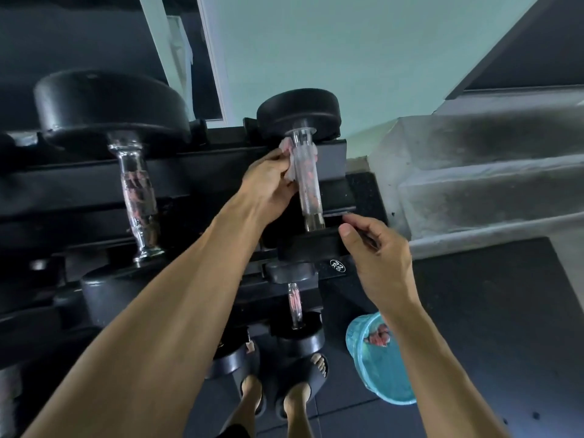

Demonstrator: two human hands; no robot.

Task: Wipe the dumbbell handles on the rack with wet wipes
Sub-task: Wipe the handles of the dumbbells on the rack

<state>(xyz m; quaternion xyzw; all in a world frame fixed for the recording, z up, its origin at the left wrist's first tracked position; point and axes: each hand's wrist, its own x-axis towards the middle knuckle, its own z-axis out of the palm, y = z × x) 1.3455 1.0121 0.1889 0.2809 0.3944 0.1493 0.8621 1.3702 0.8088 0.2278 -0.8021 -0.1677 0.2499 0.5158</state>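
Note:
A black dumbbell with a knurled chrome handle (308,178) lies on the top tier of the black rack (189,181), at its right end. My left hand (268,181) pinches a crumpled white wet wipe (289,159) against the upper left side of that handle. My right hand (376,254) grips the near head of the same dumbbell (313,245), thumb on its top edge, fingers curled round its right side. A bigger dumbbell with a shiny handle (139,197) lies to the left on the same tier.
A smaller dumbbell (295,305) sits on the lower tier under my arms. A turquoise plastic basket (376,361) with something reddish inside stands on the dark floor at the right. Grey concrete steps (474,172) rise behind the rack's right end. My sandalled feet (284,387) are below.

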